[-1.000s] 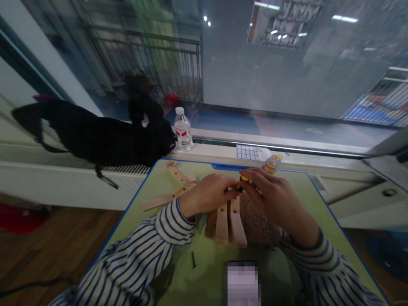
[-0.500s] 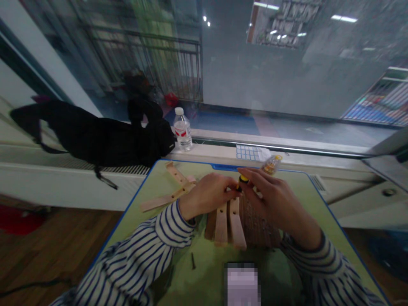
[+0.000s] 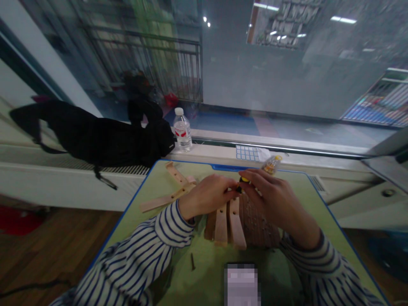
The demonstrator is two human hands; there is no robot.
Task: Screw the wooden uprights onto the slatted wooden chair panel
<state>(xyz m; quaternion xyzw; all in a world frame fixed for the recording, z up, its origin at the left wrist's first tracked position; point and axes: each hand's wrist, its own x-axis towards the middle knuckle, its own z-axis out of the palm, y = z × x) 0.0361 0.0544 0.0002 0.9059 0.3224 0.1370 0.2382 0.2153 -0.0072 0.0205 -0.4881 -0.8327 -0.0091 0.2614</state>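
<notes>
My left hand (image 3: 208,194) rests curled over the top of a bundle of wooden slats (image 3: 227,224) on the green table (image 3: 134,212), its fingertips pinched toward a small yellow-and-black screwdriver (image 3: 243,180). From the right, my right hand (image 3: 274,197) meets it with fingers closed round that screwdriver, above a perforated wooden panel (image 3: 258,225). Both hands touch at the tool. What sits under the fingertips is hidden.
Loose wooden strips (image 3: 172,187) lie left of my hands. A dark screw (image 3: 192,260) lies near the table's front. A small bag of hardware (image 3: 271,164) sits at the far edge. On the sill are a water bottle (image 3: 182,129) and a black bag (image 3: 105,138).
Hardly anything has moved; my right hand's fingers have shifted slightly round the screwdriver while my left hand stays on the slats.
</notes>
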